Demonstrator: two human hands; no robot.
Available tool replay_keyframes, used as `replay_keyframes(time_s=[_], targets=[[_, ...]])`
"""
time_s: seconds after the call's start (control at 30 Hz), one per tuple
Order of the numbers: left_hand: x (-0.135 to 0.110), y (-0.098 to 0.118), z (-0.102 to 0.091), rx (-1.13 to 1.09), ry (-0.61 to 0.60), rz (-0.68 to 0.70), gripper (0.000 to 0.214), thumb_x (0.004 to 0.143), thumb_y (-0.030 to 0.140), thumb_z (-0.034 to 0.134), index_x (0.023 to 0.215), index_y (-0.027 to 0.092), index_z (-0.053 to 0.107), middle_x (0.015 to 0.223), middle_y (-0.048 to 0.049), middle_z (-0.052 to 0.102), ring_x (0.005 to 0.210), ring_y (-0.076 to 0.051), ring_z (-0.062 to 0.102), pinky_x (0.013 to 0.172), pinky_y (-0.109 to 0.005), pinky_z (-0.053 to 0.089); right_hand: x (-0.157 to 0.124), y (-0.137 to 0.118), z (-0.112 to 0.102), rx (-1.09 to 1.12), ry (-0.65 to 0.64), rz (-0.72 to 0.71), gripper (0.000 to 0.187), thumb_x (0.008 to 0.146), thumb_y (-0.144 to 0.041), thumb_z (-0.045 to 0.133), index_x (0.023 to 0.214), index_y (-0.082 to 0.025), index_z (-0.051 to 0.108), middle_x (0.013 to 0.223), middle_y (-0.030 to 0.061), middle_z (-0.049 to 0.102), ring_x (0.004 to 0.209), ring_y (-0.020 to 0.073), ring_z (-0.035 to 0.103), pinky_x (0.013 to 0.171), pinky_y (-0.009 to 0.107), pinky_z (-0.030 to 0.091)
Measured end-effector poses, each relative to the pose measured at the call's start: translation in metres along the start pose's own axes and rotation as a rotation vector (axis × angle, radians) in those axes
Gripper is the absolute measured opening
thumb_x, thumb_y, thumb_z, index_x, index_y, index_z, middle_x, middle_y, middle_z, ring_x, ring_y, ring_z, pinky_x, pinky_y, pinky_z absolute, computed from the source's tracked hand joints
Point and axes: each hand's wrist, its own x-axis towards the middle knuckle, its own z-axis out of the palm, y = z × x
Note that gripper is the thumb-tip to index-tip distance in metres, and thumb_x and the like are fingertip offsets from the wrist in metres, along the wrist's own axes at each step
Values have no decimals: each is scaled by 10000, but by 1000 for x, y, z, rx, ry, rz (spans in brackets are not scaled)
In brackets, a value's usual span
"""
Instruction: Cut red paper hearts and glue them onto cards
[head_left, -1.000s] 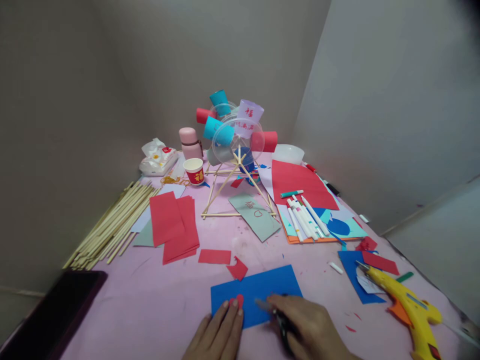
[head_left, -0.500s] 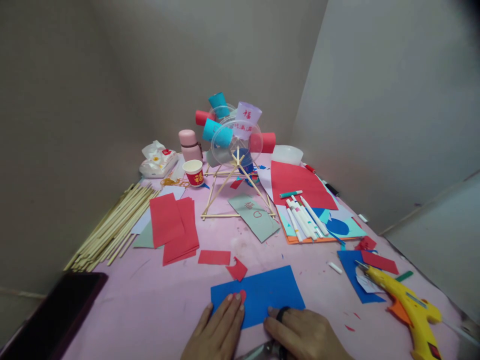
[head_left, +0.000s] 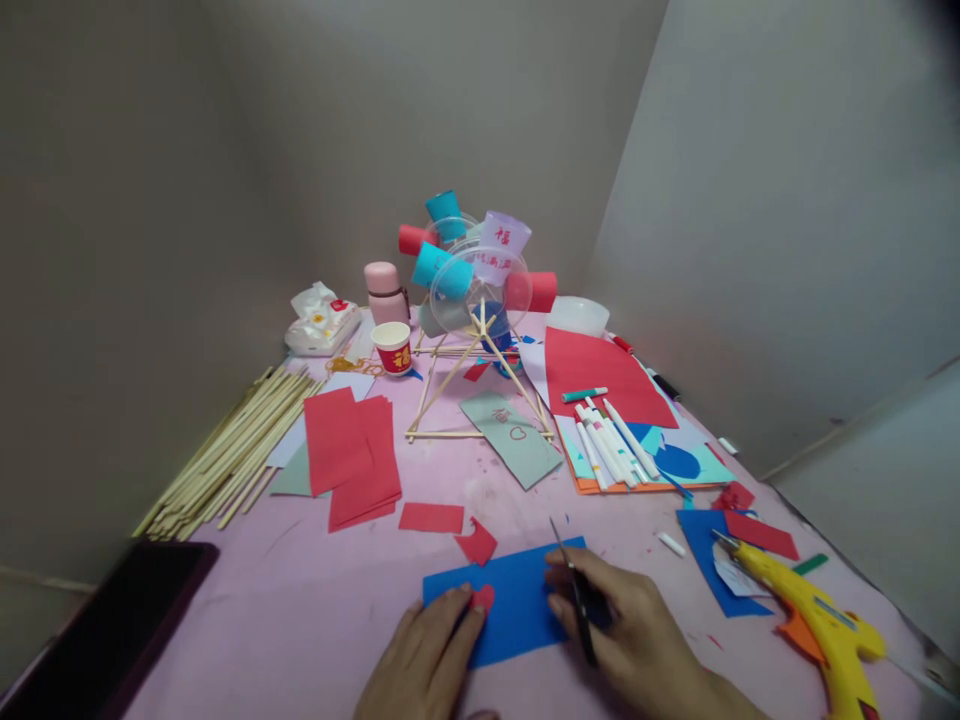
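A blue sheet of paper (head_left: 517,600) lies on the table in front of me. My left hand (head_left: 424,650) rests on its left part with fingers stretched out flat. Under and beside the fingertips is a small red paper piece (head_left: 485,597) with a rounded edge, partly covered. My right hand (head_left: 626,620), over the sheet's right side, grips a pair of scissors (head_left: 577,590) with dark handles. The thin blade points up and away from me.
Red paper scraps (head_left: 476,543) lie beyond the blue sheet. Farther back stands a stick-framed wheel (head_left: 480,290) with paper cups. Red sheets (head_left: 364,460), sticks (head_left: 232,440) and a phone (head_left: 112,625) are left; markers (head_left: 611,440) and a yellow glue gun (head_left: 814,610) are right.
My right hand has lifted from the blue paper's lower edge and turned, bringing the scissors up with the blade over the sheet. My left hand has shifted slightly, showing more of the red piece.
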Motion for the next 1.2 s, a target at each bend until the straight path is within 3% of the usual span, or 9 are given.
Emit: replay_keyframes(time_s=[0.17, 0.23, 0.33, 0.47, 0.57, 0.7, 0.77, 0.97, 1.2], targets=[[36, -22, -12, -251, -48, -388, 365, 894, 292, 449, 1254, 232, 471, 1259, -94, 559, 1132, -237, 527, 929, -387, 465, 22, -5, 5, 120, 116, 148, 219, 815, -256, 573, 1032, -229, 570, 844, 21, 713, 759, 166, 676, 686, 225, 516], [58, -31, -13, -349, -134, -399, 349, 898, 250, 423, 1241, 226, 487, 1291, -116, 515, 1182, -266, 467, 971, -467, 410, 24, 0, 10, 163, 166, 178, 216, 819, -279, 574, 1028, -223, 565, 831, 24, 707, 744, 163, 671, 675, 220, 512], [83, -35, -10, -376, -159, -370, 314, 812, 184, 547, 1123, 213, 574, 1296, -131, 500, 1225, -329, 390, 990, -531, 345, 22, 8, 14, 177, 194, 198, 215, 824, -293, 570, 1024, -212, 562, 813, 27, 699, 718, 160, 664, 664, 219, 507], [98, -35, -5, -438, -148, -351, 35, 792, 195, 583, 799, 216, 611, 1047, -66, 614, 1057, -261, 504, 899, -414, 420, 18, 15, 15, 216, 186, 188, 214, 832, -279, 557, 1033, -207, 549, 782, 19, 682, 685, 153, 647, 633, 213, 496], [103, -46, -4, -475, -107, -407, 147, 861, 248, 489, 747, 224, 578, 855, -17, 632, 881, -194, 557, 799, -323, 456, 18, 16, 16, 250, 165, 206, 212, 832, -287, 554, 1028, -205, 544, 754, 14, 672, 652, 151, 633, 607, 212, 491], [103, -77, -9, -400, 24, -609, 250, 888, 281, 395, 1055, 159, 534, 1087, -112, 590, 1042, -259, 497, 907, -425, 393, 17, 20, 18, 274, 145, 213, 234, 824, -319, 562, 1025, -202, 543, 741, 18, 671, 640, 156, 632, 588, 210, 493], [98, -88, -14, -366, 45, -658, 292, 886, 284, 374, 1094, 140, 521, 1122, -135, 567, 1076, -285, 468, 933, -467, 352, 17, 21, 18, 276, 140, 225, 243, 820, -330, 565, 1023, -199, 545, 736, 19, 667, 634, 156, 632, 580, 206, 492], [77, -82, -18, -479, -143, -564, 125, 761, 276, 584, 877, 241, 617, 928, -33, 606, 893, -239, 543, 793, -365, 420, 19, 18, 23, 308, 172, 256, 269, 794, -367, 581, 1001, -195, 568, 686, 9, 648, 593, 153, 606, 552, 213, 469], [80, -80, -17, -599, -176, -651, 135, 776, 248, 535, 644, 219, 536, 700, -3, 587, 686, -203, 537, 643, -303, 375, 27, 5, 27, 351, 167, 260, 284, 764, -398, 603, 967, -199, 591, 664, 4, 629, 580, 155, 571, 543, 240, 426]])
